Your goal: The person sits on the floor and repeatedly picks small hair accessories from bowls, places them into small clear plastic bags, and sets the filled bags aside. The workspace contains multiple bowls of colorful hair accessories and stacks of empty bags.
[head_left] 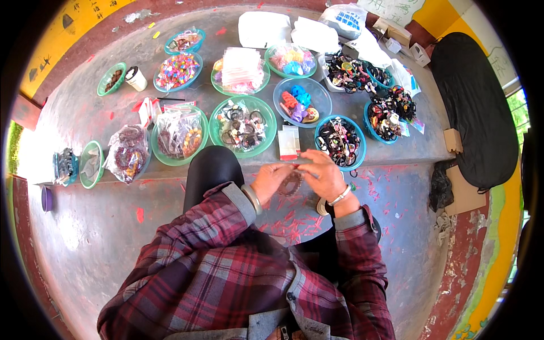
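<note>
fingertips of my left hand (268, 182) and right hand (328, 178) pinch close together, seemingly at the top of a brownish loop (289, 185) just below them; blur hides the exact contact. i judge this fine two-handed work, calling for small, steady finger moves. ahead, the ledge (422, 149) and blue basin (361, 156) crowd the right hand; more room lies lapward.

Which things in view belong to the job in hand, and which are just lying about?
In the job, judging by contact:
- left hand
- right hand
- brownish ring-shaped piece at their fingertips

Probably just lying about:
- lidded white cup
- purple container
- black plastic bag
</note>
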The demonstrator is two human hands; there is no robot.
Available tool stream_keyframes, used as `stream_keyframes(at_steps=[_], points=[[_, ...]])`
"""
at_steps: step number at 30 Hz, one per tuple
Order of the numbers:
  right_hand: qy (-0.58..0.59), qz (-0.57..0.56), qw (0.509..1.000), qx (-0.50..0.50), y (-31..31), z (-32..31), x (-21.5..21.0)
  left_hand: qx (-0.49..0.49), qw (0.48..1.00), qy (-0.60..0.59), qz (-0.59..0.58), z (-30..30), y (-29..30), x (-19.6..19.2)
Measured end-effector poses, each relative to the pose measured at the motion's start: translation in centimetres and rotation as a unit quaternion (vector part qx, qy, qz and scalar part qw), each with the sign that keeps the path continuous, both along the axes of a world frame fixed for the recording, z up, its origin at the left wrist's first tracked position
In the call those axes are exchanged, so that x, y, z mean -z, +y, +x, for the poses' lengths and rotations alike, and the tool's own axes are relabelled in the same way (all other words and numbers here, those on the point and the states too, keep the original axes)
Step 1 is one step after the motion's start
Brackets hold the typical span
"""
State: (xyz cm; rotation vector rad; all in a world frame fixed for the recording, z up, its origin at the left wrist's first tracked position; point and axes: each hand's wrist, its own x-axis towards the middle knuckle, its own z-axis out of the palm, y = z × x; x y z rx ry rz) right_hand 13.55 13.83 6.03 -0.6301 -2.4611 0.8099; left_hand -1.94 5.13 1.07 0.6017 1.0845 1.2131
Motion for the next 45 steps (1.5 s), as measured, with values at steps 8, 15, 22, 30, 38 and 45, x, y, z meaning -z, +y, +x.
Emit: stream_keyframes(at_steps=[8, 15, 22, 30, 38, 45], points=[[-0.025, -0.049, 0.998, 0.002, -0.5, -0.2, -1.2, -0.023, 0.996, -0.089, -0.024, -0.6, 0.1, -0.2], [-0.05, -0.038, 0.998, -0.01, -0.2, 0.0, -0.6, -0.016, 0.995, -0.1, -0.024, -0.4, -0.3, -2.1], [-0.058, -0.046, 0.996, -0.058, -0.2, 0.1, -0.7, 0.016, 0.997, -0.077, -0.014, -0.5, -0.3, -0.8], [-0.065, -0.031, 0.997, 0.022, -0.3, 0.3, -0.2, -0.041, 0.992, -0.118, -0.027, -0.7, 0.0, -1.2], [0.009, -0.063, 0.998, 0.005, -0.6, -0.2, -0.7, -0.033, 0.987, -0.151, -0.032, -0.8, -0.1, -1.4], [0.081, -0.324, 0.938, 0.09, -0.3, -0.1, 1.1, 0.014, 0.987, -0.161, 0.007, -1.0, -0.2, -2.5]])
